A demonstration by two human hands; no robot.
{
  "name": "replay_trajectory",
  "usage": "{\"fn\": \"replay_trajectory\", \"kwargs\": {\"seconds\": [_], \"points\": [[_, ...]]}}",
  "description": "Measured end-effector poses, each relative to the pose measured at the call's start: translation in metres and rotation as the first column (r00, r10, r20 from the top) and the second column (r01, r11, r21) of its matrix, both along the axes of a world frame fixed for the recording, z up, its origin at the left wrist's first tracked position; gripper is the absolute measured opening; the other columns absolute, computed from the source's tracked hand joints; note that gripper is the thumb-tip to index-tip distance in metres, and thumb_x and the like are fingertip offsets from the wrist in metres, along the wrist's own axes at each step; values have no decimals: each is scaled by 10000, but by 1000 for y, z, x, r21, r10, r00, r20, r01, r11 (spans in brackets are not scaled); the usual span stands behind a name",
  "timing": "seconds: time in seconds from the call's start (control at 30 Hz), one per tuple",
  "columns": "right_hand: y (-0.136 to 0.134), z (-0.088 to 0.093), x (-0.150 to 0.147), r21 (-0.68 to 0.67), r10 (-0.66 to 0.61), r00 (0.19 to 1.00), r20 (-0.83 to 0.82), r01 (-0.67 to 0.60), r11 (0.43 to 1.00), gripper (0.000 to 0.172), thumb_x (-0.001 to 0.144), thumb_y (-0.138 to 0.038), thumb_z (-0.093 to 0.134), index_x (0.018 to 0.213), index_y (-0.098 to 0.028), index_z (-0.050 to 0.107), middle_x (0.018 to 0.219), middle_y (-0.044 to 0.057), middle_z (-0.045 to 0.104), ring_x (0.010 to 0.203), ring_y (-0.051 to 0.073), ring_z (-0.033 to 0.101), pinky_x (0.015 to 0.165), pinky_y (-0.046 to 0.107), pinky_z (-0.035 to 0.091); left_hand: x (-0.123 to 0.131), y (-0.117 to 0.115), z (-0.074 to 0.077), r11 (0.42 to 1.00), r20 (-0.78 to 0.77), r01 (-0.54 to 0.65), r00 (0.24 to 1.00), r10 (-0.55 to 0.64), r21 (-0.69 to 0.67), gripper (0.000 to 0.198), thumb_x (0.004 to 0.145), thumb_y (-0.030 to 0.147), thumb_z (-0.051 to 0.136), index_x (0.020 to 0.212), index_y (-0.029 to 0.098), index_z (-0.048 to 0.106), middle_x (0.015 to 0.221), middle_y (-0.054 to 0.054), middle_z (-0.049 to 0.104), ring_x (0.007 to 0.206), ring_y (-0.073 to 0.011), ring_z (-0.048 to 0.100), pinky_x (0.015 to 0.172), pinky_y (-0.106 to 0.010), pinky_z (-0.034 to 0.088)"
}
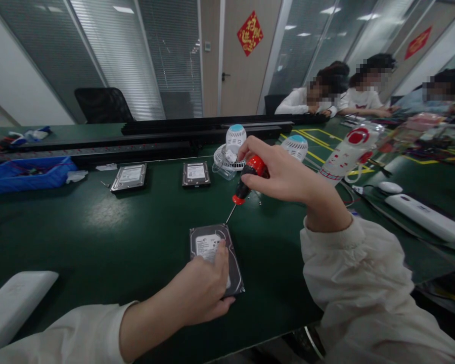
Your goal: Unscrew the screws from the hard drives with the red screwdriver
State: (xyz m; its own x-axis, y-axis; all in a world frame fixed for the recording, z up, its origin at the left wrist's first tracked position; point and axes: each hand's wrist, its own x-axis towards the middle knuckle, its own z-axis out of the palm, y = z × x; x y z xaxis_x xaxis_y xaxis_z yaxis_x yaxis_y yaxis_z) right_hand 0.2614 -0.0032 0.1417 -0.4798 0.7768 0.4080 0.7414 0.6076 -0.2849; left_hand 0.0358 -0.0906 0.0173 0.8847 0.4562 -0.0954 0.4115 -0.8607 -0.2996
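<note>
A hard drive (233,268) with a white label lies label-up on the green table. Across its top rests my left hand (207,283), fingers pressed on the label and thumb at the near edge, holding it against the table. My right hand (278,172) is closed around the red and black handle of a screwdriver (243,188). The slanted shaft meets the drive's far right corner; the screw under the tip is too small to make out. Further back lie two more hard drives, one on the left (131,177) and one near the middle (196,173).
A blue bin (30,174) stands at the left. Small white fans (235,137), a patterned bottle (347,151) and a white power strip (426,216) are behind and right. Long black rails (155,144) cross the back. Several people sit at the far right.
</note>
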Motion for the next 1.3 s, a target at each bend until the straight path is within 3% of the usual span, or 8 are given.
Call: {"fn": "replay_trajectory", "kwargs": {"seconds": [0.17, 0.3, 0.5, 0.77, 0.93, 1.03, 1.13, 1.3], "points": [[0, 0, -1, -5, -22, 999, -25, 22, 1000, 337, 938, -522, 599, 1008, -193, 581, 767, -6, 574, 658, 143, 478, 658, 312, 323, -1, 1, 0, 1000, 37, 18, 999, -18, 0, 847, 971, 601, 522, 1402, -127, 570, 1415, -449, 536, 820, -345, 767, 595, -381, 571], [0, -1, -1, -2, 28, 999, -31, -28, 1000, 277, 860, -300, 657, 1091, -211, 533, 698, -55, 516, 605, 125, 432, 628, 298, 307, 0, 0, -2, 1000, 23, 11, 1000, -11, 7, 840, 974, 601, 509, 1396, -122, 578, 1418, -446, 536, 812, -348, 767, 569, -380, 563], [0, -1, -2, -30, -7, 997, -78, 5, 1000, 291, 940, -484, 602, 937, -193, 587, 709, -27, 552, 610, 118, 445, 626, 300, 299, 1, -2, -1, 1000, -6, 7, 1000, -7, 23, 837, 990, 608, 463, 1414, -106, 573, 1435, -435, 526, 736, -328, 763, 513, -375, 549], [-1, 1, 1, 12, 87, 995, -53, -86, 996, 246, 790, -231, 585, 1027, -200, 524, 801, -15, 541, 668, 139, 456, 665, 311, 326, 1, -1, 1, 1000, -14, -8, 1000, 8, 6, 828, 979, 597, 491, 1420, -99, 570, 1461, -421, 510, 680, -301, 755, 507, -368, 555], [-2, 1, -2, -16, -30, 999, -22, 29, 999, 267, 905, -454, 607, 966, -200, 552, 720, -18, 529, 628, 136, 431, 653, 319, 292, 0, -1, 1, 1000, -21, 0, 1000, 0, 7, 820, 990, 595, 468, 1415, -98, 577, 1461, -427, 503, 671, -291, 752, 494, -361, 547], [-3, 2, -1, 1, -8, 1000, -20, 8, 1000, 255, 845, -334, 644, 1033, -204, 531, 731, -28, 517, 632, 135, 433, 649, 312, 303, 0, -1, 2, 1000, -9, 16, 1000, -16, 7, 814, 992, 581, 475, 1413, -109, 570, 1452, -428, 512, 773, -330, 771, 514, -362, 562], [-5, 3, -2, -6, 9, 1000, -5, -10, 1000, 331, 792, -283, 657, 1078, -203, 511, 759, -30, 524, 652, 138, 454, 659, 308, 320, 1, -1, 1, 1000, -13, 16, 1000, -16, 9, 815, 989, 576, 478, 1406, -118, 571, 1444, -431, 518, 714, -311, 764, 494, -360, 554], [-8, 3, -7, -2, -124, 992, 21, 124, 992, 333, 939, -522, 578, 1017, -199, 552, 787, 4, 571, 663, 149, 482, 661, 316, 313, 0, -1, -1, 999, 3, 21, 1000, -21, 36, 818, 986, 591, 471, 1390, -109, 593, 1431, -419, 540, 706, -312, 764, 504, -365, 560]]}}
